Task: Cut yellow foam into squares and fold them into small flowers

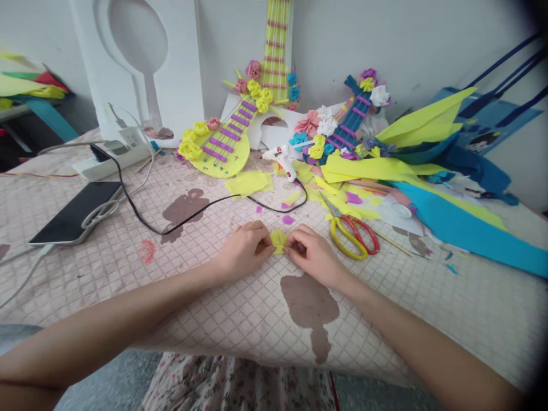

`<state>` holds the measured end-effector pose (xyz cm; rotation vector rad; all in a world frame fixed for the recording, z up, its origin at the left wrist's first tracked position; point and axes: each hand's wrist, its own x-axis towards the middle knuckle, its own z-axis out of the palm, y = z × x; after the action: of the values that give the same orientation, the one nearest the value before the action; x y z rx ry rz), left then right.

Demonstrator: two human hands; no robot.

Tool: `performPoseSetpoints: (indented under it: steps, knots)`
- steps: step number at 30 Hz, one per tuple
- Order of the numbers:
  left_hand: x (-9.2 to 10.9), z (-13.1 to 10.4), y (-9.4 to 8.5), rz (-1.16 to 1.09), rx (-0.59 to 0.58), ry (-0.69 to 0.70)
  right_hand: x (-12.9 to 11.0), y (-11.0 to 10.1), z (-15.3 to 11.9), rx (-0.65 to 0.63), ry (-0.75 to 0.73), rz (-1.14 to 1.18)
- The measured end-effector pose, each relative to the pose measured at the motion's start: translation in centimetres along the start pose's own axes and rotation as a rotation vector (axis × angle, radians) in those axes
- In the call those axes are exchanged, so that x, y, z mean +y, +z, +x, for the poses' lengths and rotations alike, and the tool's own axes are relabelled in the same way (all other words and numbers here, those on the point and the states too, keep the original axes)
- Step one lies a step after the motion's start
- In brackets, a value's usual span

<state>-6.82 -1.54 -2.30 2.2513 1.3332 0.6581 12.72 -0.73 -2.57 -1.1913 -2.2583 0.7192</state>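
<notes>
A small piece of yellow crepe paper [278, 241] is held between my two hands, just above the quilted tablecloth. My left hand [247, 246] pinches its left edge, fingers curled in. On the opposite edge, my right hand [314, 251] pinches with thumb and fingertips. The piece looks gathered in the middle. To the right of my right hand lie scissors [349, 234] with one yellow and one red handle. Beyond my hands rests a white glue gun [280, 160], its black cord looping across the cloth. Purple scraps [288, 220] are scattered near my fingers.
Paper-flowered guitar shapes [226, 137] lean at the back, beside a white board with a cut-out [184, 68]. Yellow and blue crepe sheets [462, 222] cover the right side. A phone [77, 211] and a power strip [113, 160] with cables lie left. A thin stick [396, 244] lies beyond the scissors.
</notes>
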Motion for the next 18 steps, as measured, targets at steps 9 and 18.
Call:
performPoseSetpoints:
  steps: [9, 18]
  knots:
    - [0.15, 0.08, 0.12, 0.022, 0.002, 0.004, -0.09, 0.21, 0.0, 0.016, 0.007, -0.037]
    - [0.2, 0.13, 0.35, 0.043, 0.016, 0.002, -0.26, 0.48, -0.01, 0.038, -0.005, -0.077]
